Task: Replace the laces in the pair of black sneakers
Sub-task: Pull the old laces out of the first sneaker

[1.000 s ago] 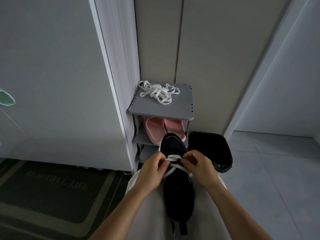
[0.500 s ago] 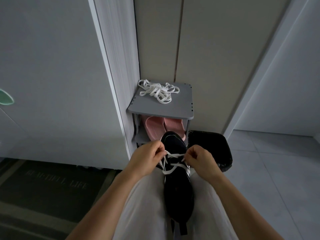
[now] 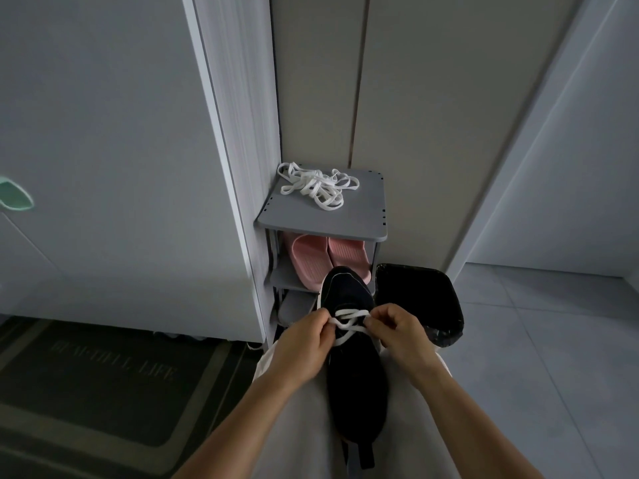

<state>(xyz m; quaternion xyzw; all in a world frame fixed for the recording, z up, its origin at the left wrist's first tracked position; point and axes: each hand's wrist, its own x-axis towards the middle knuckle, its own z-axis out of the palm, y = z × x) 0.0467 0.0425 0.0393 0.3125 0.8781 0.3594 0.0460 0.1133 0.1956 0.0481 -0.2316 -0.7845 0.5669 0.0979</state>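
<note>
The sneaker (image 3: 352, 375) lay on our lap at lower centre, its long axis running up the frame, toe uppermost. Our left grip (image 3: 304, 344) and right grip (image 3: 397, 333) each pinched the lace (image 3: 349, 321) from either side, equally near.
</note>
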